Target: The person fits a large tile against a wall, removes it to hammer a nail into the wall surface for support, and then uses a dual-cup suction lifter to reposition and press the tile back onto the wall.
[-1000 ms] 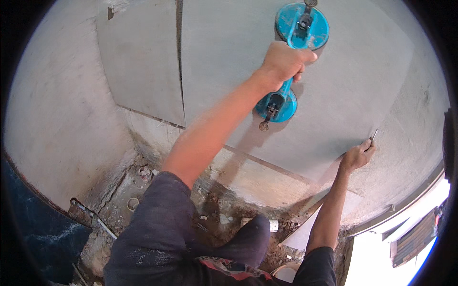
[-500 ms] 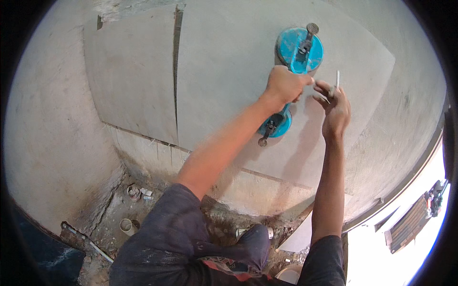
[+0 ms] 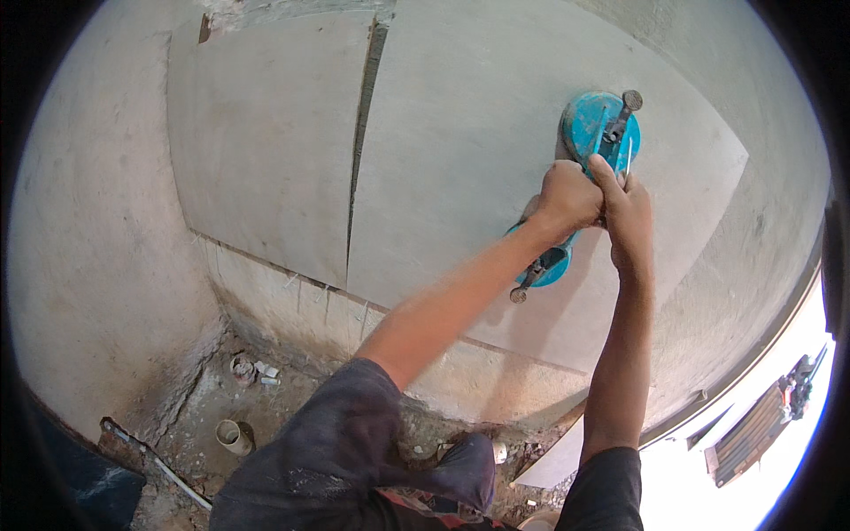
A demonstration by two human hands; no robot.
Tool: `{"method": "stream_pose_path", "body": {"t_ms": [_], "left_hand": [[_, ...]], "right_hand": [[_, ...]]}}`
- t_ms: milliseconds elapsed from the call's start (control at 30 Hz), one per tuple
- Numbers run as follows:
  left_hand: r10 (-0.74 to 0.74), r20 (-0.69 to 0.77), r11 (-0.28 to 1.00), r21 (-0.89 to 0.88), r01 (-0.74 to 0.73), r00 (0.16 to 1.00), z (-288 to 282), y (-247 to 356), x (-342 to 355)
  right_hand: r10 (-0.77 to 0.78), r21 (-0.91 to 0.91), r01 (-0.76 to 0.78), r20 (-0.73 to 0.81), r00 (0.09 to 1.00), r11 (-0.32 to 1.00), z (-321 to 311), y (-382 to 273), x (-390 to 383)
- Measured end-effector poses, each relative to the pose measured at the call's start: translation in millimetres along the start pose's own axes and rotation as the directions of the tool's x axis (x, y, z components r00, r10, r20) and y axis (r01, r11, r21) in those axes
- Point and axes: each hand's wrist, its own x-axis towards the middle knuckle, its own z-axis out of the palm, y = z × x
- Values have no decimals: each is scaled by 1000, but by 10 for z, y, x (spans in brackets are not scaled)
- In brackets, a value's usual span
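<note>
A blue double-cup suction lifter (image 3: 588, 119) sits on the large grey tile (image 3: 460, 159) against the wall, its two black levers showing. My left hand (image 3: 571, 199) is wrapped round the lifter's middle handle. Right beside it, my right hand (image 3: 630, 217) closes on the same handle, its thumb pointing up along it. A thin white stick (image 3: 629, 156) juts up from my right hand. Most fingers of the right hand are hidden behind its back. To the left stands another grey tile (image 3: 266, 142), parted from the large one by a dark gap that narrows downward.
Below the tiles runs a strip of bare wall (image 3: 443, 367). On the rubble-strewn floor are a cream plastic cup (image 3: 232, 435), a pale pipe (image 3: 181, 478) and a leaning white board (image 3: 553, 460). Bright light enters at the lower right, past a stack of slats (image 3: 748, 447).
My right hand has gone from loose fingers beside the lifter to closing on it next to my left hand. The view has shifted, so the lifter appears lower and farther right.
</note>
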Motion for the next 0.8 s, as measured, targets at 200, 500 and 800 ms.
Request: {"method": "stream_pose_path", "body": {"t_ms": [200,500,800], "left_hand": [[-33,25,999,-24,34,999,55,127,-36],[-89,66,996,13,88,994,-48,269,-101],[-111,153,983,-127,131,982,-122,292,-148]], "right_hand": [[44,698,-55,34,998,714,-75,758,-44],[-184,295,270,-290,939,916,564,1008,-680],[-309,41,398,-560,769,916,779,894,-443]]}}
